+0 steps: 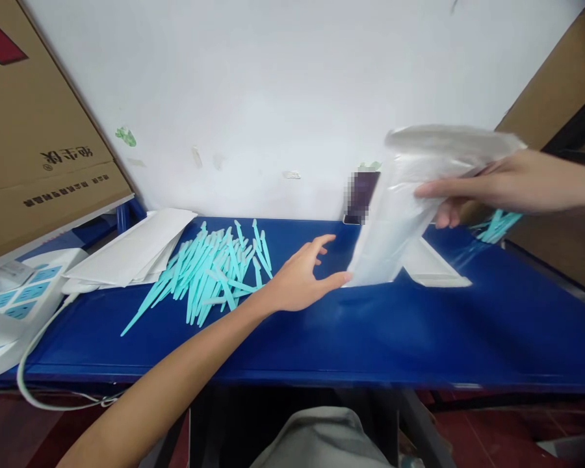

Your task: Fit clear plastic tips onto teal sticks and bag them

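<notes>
My right hand [492, 185] is raised on the right, its thumb and fingers closed on a whitish, see-through plastic bag [400, 201]. The bag is slightly blurred, folds over at the top, and hangs down close to the table. My left hand [299, 276] reaches over the middle of the table with its fingers apart. Its thumb tip is at the bag's lower left corner; whether they touch I cannot tell. Left of that hand lies a loose pile of slim teal sticks with pale tips [212, 270]. Partly behind the bag rests a flat white piece [436, 266].
White envelope-like sheets [131, 250] lie stacked beside a white power strip [22, 302] with a cable [24, 377]. Large cardboard boxes [39, 123] flank the blue table [292, 351]. A dark phone-like object [365, 192] leans on the wall. More teal sticks [500, 226] lie at right.
</notes>
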`<move>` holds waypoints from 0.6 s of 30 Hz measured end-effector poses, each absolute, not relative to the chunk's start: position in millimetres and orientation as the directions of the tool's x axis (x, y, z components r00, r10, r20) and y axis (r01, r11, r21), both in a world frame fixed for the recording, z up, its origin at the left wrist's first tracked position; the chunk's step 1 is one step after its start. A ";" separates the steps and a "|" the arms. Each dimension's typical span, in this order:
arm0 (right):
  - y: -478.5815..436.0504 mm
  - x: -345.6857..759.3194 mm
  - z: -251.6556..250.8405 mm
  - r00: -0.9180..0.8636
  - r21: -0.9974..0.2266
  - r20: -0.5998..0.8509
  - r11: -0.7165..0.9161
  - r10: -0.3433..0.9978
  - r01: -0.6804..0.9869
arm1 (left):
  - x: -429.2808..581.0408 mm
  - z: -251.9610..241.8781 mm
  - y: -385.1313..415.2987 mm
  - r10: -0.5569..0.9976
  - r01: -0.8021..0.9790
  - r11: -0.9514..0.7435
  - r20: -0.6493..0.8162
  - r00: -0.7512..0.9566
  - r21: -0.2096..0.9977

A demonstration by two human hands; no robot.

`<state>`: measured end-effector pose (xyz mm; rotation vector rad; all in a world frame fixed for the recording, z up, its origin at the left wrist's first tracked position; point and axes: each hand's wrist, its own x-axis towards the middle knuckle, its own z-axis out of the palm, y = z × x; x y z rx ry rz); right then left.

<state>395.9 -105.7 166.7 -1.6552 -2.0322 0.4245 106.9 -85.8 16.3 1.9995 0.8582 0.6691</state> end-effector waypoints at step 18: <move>-107.4 569.2 -22.1 -0.018 -0.413 0.254 0.125 0.967 0.902 | -73.7 31.9 -25.3 0.921 0.965 -0.201 0.367 0.128 0.167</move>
